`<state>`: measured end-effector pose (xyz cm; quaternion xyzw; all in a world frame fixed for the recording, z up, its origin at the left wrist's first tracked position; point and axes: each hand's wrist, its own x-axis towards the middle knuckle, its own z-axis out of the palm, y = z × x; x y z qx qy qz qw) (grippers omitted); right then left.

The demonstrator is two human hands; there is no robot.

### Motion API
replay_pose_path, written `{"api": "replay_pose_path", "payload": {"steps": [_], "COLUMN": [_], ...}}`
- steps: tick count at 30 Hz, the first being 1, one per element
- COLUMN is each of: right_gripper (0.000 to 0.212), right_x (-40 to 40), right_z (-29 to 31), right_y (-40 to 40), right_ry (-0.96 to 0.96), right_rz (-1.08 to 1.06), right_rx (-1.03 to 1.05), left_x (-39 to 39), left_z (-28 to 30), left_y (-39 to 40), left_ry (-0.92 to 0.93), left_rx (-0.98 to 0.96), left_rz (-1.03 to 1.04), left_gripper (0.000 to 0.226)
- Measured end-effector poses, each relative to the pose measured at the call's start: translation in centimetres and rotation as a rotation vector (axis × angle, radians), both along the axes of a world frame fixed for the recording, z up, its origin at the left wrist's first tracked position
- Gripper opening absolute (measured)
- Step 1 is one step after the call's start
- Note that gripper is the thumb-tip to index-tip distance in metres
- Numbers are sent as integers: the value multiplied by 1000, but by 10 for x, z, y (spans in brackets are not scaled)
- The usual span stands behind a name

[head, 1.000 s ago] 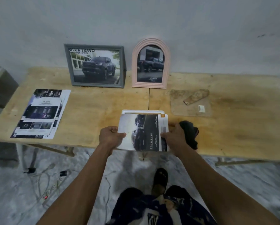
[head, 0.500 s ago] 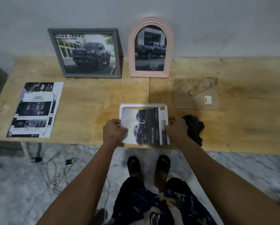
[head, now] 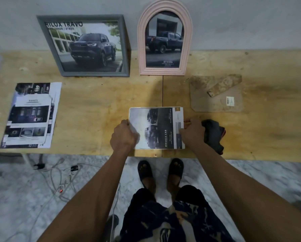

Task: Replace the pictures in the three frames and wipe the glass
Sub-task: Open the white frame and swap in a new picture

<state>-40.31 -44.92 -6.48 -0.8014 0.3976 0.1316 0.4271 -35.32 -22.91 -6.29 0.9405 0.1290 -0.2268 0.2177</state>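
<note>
Item, white frame (head: 156, 109), lying flat at the table's (head: 94, 110) near edge, 6 o'clock: your left hand (head: 123, 135) and right hand (head: 192, 133), fingers curled, pinch the car picture (head: 156, 128) by its side edges, probably to square it in the frame. Item, grey frame (head: 84, 45) at 11 o'clock and pink arched frame (head: 164, 37) at 12 lean on the wall, seemingly finished. Backing board (head: 216, 96) at 2 o'clock, dark cloth (head: 213, 133) touching your right hand, spare prints (head: 31, 114) at 9 wait within reach.

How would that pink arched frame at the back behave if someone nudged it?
The pink arched frame stands tall and narrow, apparently propped against the wall, so a nudge would probably tip or slide it. It looks rigid, and its front may be breakable glass.
</note>
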Motion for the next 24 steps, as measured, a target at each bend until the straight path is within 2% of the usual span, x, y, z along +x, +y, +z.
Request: {"api": "replay_pose_path", "payload": {"steps": [4, 8, 11, 19, 24], "right_gripper": [40, 62, 73, 73, 73], "right_x": [0, -5, -8, -6, -6], "right_z": [-2, -10, -15, -17, -15], "right_y": [2, 4, 9, 18, 19], "right_ry": [-18, -16, 21, 36, 34], "right_rz": [86, 309, 421, 402, 387], "right_rx": [-91, -151, -191, -232, -213], "left_x": [1, 0, 4, 4, 4], "left_z": [-3, -8, -12, -16, -17], "left_y": [2, 7, 8, 5, 7], "left_ry": [-6, -12, -5, -2, -8], "left_rx": [4, -32, 20, -15, 4], "left_rz": [-59, -173, -287, -284, -319], "left_gripper": [62, 74, 80, 72, 75]}}
